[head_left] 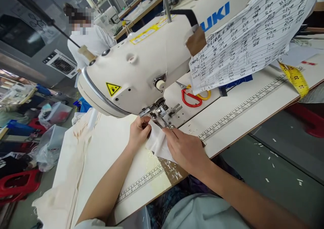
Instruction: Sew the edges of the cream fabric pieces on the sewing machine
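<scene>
Workshop floor (258, 171) lies grey and dotted with scraps to the right of an industrial sewing machine (141, 77), the landmark here; beyond the machine, a person in a white top (95, 36) stands near other sewing machines. Beneath it runs the pale counter (108, 141), printed with ruler scales. Cream cloth (68, 178) lies along the counter's end, left of the machine. To the machine's right, a handwritten size sheet (243, 50) hangs in front of its arm, with a yellow tape measure (295, 79) farther right.

Right hand (186, 149) rests just in front of the machine's presser foot, fingers laid on a white fabric piece (159, 143); whether its grip pinches or only presses, I cannot tell. Left hand (139, 132), beside the needle area on the left, seems to have its grip clamped on the fabric's left edge.

That piece, directly before the presser foot, looks light, soft and limp, liable to crease rather than break. Best hold: lightly at both side edges, kept flat, fingertips clear of the needle. Scissors (193, 105) with red and yellow handles lie just right of the machine's needle area.
</scene>
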Demonstrator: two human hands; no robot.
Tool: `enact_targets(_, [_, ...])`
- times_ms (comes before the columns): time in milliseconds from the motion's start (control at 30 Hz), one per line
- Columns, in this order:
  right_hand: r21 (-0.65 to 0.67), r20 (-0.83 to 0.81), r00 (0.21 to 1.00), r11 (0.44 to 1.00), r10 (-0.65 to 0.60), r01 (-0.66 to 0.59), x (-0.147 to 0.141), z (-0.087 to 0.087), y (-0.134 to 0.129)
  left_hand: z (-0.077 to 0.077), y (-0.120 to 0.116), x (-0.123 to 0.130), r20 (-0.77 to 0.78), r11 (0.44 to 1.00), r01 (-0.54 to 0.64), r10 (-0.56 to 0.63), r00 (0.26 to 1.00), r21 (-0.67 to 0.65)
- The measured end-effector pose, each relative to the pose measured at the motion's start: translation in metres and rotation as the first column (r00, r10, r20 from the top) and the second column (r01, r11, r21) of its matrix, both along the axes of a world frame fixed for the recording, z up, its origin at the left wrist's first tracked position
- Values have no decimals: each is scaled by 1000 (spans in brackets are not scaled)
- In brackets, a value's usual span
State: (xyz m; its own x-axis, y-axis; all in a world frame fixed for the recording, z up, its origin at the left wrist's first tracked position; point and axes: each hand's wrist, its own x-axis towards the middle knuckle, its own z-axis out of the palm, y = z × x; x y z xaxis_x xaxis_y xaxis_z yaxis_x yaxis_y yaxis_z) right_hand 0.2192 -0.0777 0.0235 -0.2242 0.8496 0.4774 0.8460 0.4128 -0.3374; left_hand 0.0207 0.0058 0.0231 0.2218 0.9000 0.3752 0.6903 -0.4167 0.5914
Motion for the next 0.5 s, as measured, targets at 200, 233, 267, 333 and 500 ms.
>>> enact_targets(200, [-33, 31, 999, 999, -8, 9, -1, 0, 2, 1, -1, 0, -5, 999, 34, -34, 999, 15])
enact_targets(233, [-29, 35, 999, 1000, -12, 13, -2, 0, 2, 0, -1, -1, -21, 998, 50, -49, 999, 39])
enact_targets(267, [-22, 38, 999, 1000, -15, 16, -2, 0, 2, 0, -1, -1, -48, 995, 70, -67, 997, 74])
enact_targets(333, [-7, 46, 999, 1000, -21, 22, -3, 0, 2, 0, -3, -1, -141, 978, 122, -99, 985, 168])
enact_targets(500, [40, 58, 997, 998, -44, 42, -4, 0, 0, 8, -7, 2, -369, 912, 292, -175, 913, 289])
